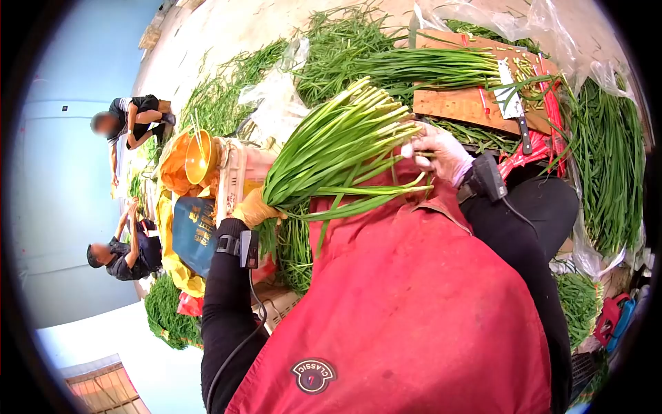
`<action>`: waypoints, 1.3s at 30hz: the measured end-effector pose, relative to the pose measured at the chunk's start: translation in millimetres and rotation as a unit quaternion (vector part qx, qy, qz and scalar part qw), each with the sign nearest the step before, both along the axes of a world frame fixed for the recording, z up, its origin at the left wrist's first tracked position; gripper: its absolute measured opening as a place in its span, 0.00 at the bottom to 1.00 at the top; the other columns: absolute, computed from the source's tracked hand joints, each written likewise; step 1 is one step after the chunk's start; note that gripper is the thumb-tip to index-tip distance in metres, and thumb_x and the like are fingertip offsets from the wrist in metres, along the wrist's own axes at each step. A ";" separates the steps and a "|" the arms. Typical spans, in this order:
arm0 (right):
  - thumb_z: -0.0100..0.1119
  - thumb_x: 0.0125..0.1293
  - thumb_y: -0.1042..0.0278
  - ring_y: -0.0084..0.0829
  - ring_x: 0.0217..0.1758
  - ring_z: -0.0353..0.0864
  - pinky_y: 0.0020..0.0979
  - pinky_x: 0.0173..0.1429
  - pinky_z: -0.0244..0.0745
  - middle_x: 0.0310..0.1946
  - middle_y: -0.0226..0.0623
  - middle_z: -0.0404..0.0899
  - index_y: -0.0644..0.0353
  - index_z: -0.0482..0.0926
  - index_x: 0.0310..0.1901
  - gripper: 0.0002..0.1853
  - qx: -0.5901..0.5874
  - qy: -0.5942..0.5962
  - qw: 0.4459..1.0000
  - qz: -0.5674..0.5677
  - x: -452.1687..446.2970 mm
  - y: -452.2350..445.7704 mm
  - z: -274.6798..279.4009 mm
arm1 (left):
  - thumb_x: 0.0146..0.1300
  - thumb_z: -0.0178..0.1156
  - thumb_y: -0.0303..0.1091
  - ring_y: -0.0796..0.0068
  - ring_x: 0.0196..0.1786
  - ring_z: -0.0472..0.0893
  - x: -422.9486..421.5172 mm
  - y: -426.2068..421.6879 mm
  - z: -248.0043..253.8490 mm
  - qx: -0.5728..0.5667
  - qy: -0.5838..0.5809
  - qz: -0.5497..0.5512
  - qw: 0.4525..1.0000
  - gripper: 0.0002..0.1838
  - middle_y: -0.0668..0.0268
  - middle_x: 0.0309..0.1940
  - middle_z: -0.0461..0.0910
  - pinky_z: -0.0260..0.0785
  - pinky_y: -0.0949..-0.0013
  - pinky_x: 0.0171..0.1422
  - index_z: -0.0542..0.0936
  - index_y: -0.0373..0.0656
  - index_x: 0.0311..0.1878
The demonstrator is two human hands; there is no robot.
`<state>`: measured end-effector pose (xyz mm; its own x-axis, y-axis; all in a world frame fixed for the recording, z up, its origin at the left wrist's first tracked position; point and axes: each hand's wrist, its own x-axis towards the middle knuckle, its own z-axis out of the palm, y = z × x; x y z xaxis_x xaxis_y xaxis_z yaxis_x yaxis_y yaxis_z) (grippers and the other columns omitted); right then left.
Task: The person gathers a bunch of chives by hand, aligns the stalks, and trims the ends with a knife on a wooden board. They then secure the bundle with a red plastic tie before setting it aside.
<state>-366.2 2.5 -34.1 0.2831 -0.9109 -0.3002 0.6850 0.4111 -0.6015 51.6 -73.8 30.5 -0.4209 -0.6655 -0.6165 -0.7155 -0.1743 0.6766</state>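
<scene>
A large bunch of long green stalks [338, 141] lies across the front of my red apron, its pale cut ends toward the upper right. My left hand [255, 209], in a yellow-orange glove, is closed round the leafy end of the bunch. At the pale ends, my right hand [440, 150], in a whitish glove, pinches some of the stalks. Beyond it, a cleaver [509, 100] with a black handle rests on a wooden board [441, 103], beside another bundle of stalks [441, 67] and small cut pieces.
Heaps of green stalks [610, 165] lie at the right and further back. At the left stand a plastic crate [231, 176], a yellow bowl [201, 157] and a blue container [193, 234]. Two other people sit at the far left. Red ties [554, 114] lie by the board.
</scene>
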 end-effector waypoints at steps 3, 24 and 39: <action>0.48 0.62 0.75 0.12 0.12 0.54 0.18 0.16 0.44 0.22 0.22 0.72 0.65 0.72 0.60 0.22 -0.015 0.018 1.000 0.018 -29.9 8.4 -10.2 | 0.50 0.66 0.13 0.73 0.27 0.81 0.3 0.0 -5.3 0.068 0.012 0.025 0.997 0.18 0.61 0.30 0.83 0.75 0.70 0.28 0.78 0.36 0.45; 0.54 0.68 0.68 0.13 0.10 0.58 0.18 0.17 0.51 0.17 0.23 0.71 0.67 0.81 0.44 0.11 -0.026 0.095 0.995 0.019 -36.1 12.4 21.2 | 0.49 0.66 0.13 0.73 0.25 0.81 1.2 -3.8 -9.9 0.075 0.021 0.066 0.995 0.16 0.62 0.28 0.83 0.73 0.70 0.28 0.80 0.36 0.42; 0.63 0.60 0.78 0.27 0.41 0.78 0.26 0.50 0.74 0.43 0.36 0.80 0.58 0.82 0.51 0.17 -0.338 0.537 0.767 -0.095 -3.9 -15.5 19.7 | 0.56 0.67 0.20 0.75 0.25 0.81 10.4 -11.3 -15.5 0.021 0.025 0.068 0.997 0.11 0.65 0.28 0.83 0.73 0.71 0.27 0.81 0.39 0.43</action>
<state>-370.1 -13.0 -14.4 0.0454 -0.9556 0.2912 -0.3467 -0.2884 -0.8925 62.0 -85.1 15.0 -0.3589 -0.6929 -0.6253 -0.6486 -0.2967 0.7010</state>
